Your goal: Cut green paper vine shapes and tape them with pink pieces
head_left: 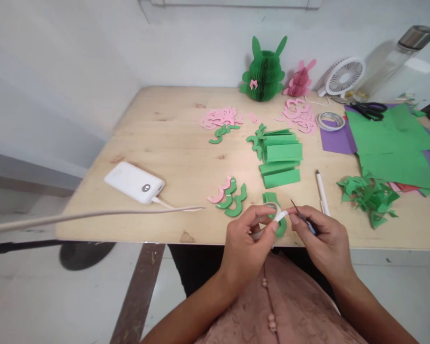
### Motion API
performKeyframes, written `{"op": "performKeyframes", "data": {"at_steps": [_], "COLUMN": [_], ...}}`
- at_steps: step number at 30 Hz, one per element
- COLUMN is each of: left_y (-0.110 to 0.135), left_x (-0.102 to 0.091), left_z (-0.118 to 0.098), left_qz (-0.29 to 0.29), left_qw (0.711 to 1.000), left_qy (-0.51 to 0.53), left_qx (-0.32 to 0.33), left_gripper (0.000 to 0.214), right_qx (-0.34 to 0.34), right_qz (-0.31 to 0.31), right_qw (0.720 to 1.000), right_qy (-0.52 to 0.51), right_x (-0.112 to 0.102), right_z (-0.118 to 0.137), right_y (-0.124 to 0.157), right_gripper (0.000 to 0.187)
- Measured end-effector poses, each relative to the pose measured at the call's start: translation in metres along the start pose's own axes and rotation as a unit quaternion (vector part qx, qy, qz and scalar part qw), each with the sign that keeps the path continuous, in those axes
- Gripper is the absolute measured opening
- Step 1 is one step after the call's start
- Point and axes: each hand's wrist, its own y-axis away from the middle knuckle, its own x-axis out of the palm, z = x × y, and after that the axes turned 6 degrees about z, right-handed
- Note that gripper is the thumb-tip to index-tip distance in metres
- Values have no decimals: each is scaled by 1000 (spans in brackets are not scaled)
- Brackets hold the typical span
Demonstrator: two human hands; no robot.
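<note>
My left hand is closed around a small roll of white tape, with a strip pulled off toward the right. My right hand pinches the end of that strip and also holds small scissors with a dark blade and blue handle. A green curved paper cut-out lies under the tape, at the table's front edge. Just left of my hands lie green and pink curved cut-outs.
On the wooden table are a white power bank with cable, a white pen, folded green paper stacks, green scraps, green and purple sheets, a tape roll, black scissors, a fan, and paper rabbits.
</note>
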Motion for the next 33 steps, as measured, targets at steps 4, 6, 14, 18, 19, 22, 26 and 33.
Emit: {"op": "performKeyframes", "data": {"at_steps": [4, 6, 14, 18, 19, 22, 26, 33], "left_y": [3, 3, 3, 3, 3, 2, 1, -4], "left_x": [1, 1, 0, -1, -1, 0, -1, -1], "left_z": [-3, -5, 0, 0, 0, -1, 3, 5], "left_qz": [-19, -27, -45, -43, -43, -50, -55, -52], "left_qw": [996, 992, 981, 982, 983, 986, 992, 997], "left_qy": [-69, -91, -140, -136, -129, -105, -56, 45], "left_qx": [58, 82, 123, 128, 126, 117, 94, 47], "left_gripper": [14, 15, 15, 15, 15, 16, 17, 18], "right_qx": [-20, -18, -12, -7, -8, 0, 31, 36], "right_qz": [-12, -11, -24, -27, -34, -65, -59, 13], "right_qw": [1000, 999, 999, 999, 999, 997, 997, 998], "right_qy": [15, 24, 34, 31, 32, 34, 25, -40], "right_x": [-1, -1, 0, -1, -1, -1, -1, -6], "right_z": [1, 2, 4, 6, 6, 6, 4, -1], "right_y": [1, 1, -1, -2, -2, -4, -4, -2], "right_gripper": [16, 16, 14, 15, 15, 14, 17, 30]}}
